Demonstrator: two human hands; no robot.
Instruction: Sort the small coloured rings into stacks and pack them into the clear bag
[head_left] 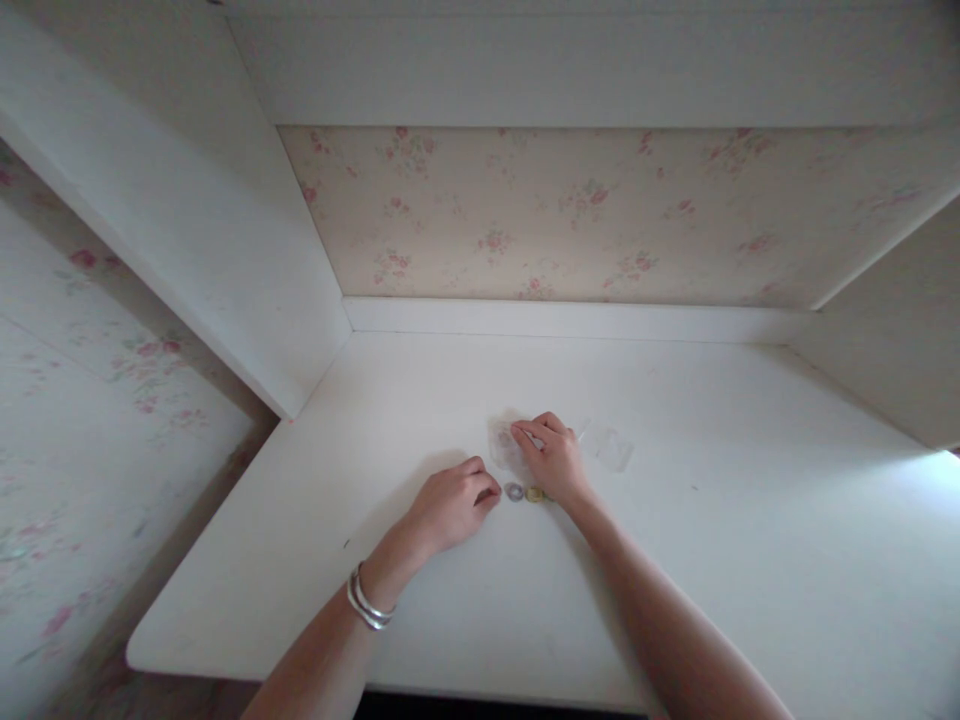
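Note:
My left hand [456, 502] rests low over the white tabletop with its thumb and fingers pinched together. Whatever may be between those fingertips is too small to make out. Just right of them lie a small silvery round piece [514, 491] and a gold-coloured one [534, 494], both coin-like; part of another shows beside my right wrist. My right hand [553, 455] is closed in a pinch on a small clear plastic bag [504, 448] behind these pieces. More clear plastic [613, 450] lies flat to the right of that hand.
The white tabletop [420, 390] has a rounded front left corner. A low white ledge [570, 320] runs along its back, under flowered wallpaper [450, 210]. White panels stand at the left [202, 200] and right [892, 340], and a white board [585, 70] crosses above.

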